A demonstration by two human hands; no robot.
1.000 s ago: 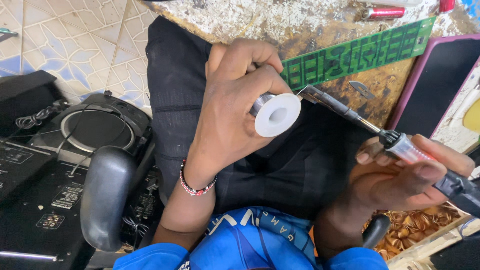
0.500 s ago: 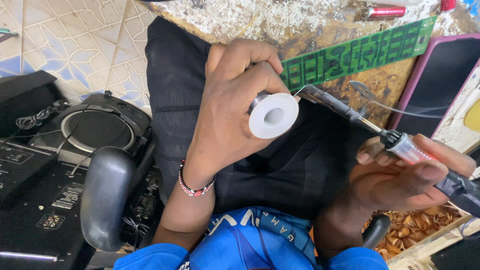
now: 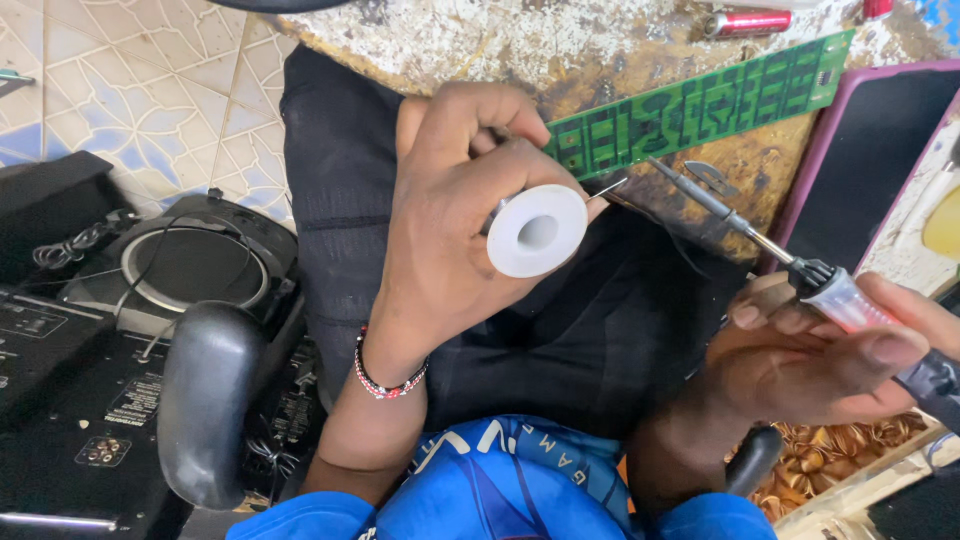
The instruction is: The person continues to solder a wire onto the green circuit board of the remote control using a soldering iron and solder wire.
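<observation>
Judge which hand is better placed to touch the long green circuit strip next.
Right, probably. The right hand holds the soldering iron, tip just below the long green circuit strip. The left hand only grips the white solder spool.

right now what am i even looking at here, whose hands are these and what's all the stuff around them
This is one picture from a camera worn on a person's head, looking down at their own lap and hands. There is no machine here, just two bare hands.

The left hand, with a beaded bracelet at the wrist, holds a white spool with a thin wire end poking out towards the right. The right hand grips a soldering iron; its metal tip points up and left, close to that wire end.

Just beyond the hands, a long green circuit board lies on a worn, stained worktop. A red cylinder rests at the top edge. On the left, over a tiled floor, are black audio units and a chair armrest. Bottom right is a box of coppery scraps.
</observation>
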